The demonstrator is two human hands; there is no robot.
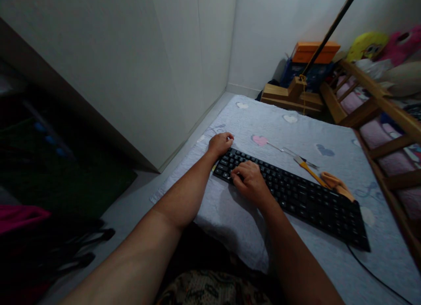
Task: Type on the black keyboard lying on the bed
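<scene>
A black keyboard (302, 195) lies at a slant on the pale, heart-patterned cloth (332, 138). My left hand (221, 144) is at its far left corner, fingers curled; what they hold, if anything, is hidden. Over the left-hand keys is my right hand (250, 178), its fingers bent and drawn together, with a small pale spot beside the fingertips that I cannot make out. Behind the keyboard lie a brush with a yellow handle (312, 172), some thin metal tools (289, 152) and a crumpled orange-brown cloth (338, 185).
A cable (371, 270) runs from the keyboard toward the lower right. Close on the left stands a pale cabinet (171, 68). A wooden rail (391, 114) borders the right side. At the back are a wooden stand (286, 94) with a dark pole and an orange box (315, 52).
</scene>
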